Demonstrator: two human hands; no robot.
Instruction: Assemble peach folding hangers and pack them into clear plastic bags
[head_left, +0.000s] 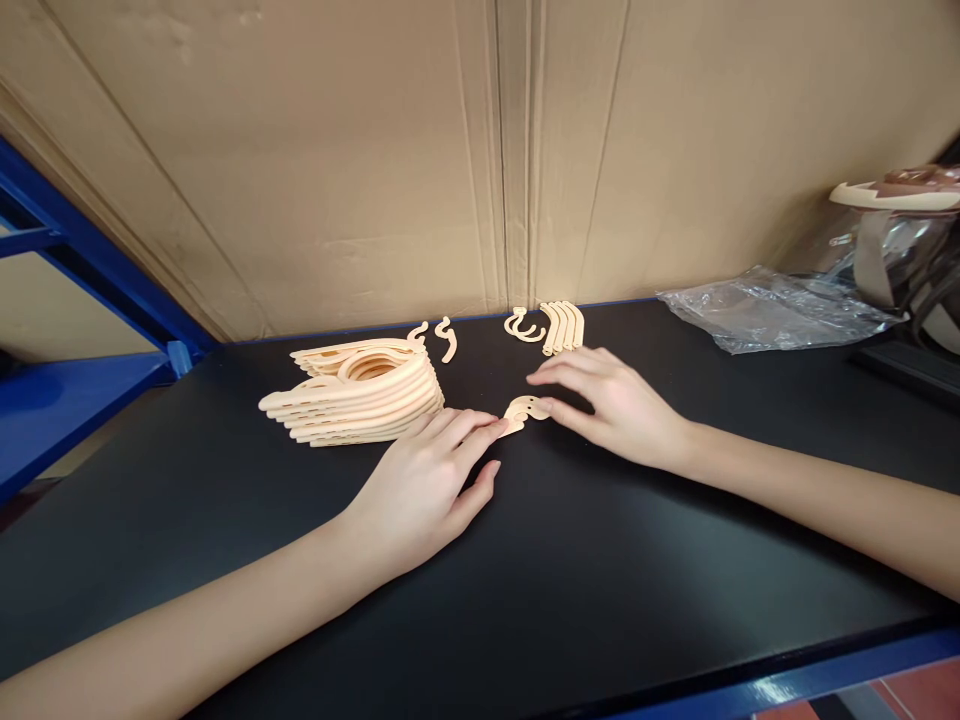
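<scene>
A small cream curved piece [528, 407] with dark dots lies flat on the black tabletop between my hands. My left hand [435, 475] rests low beside it, fingers stretched out, with the fingertips on its left end. From the other side comes my right hand [611, 405], thumb and fingers apart; its thumb tip is at the piece's right end, and whether it touches I cannot tell. Just left of my left hand's fingers is a stack of cream hanger-like plastic parts [367, 395], partly hidden behind that hand.
Behind the hands lie loose cream hook-shaped pieces [448, 340], further curved hooks [523, 325] and a row of curved cream strips [564, 327]. A crumpled clear plastic bag [772, 308] is at the back right, beside a strapped object [900, 240]. Cardboard [337, 170] walls the back; blue metal framing [82, 240] stands left.
</scene>
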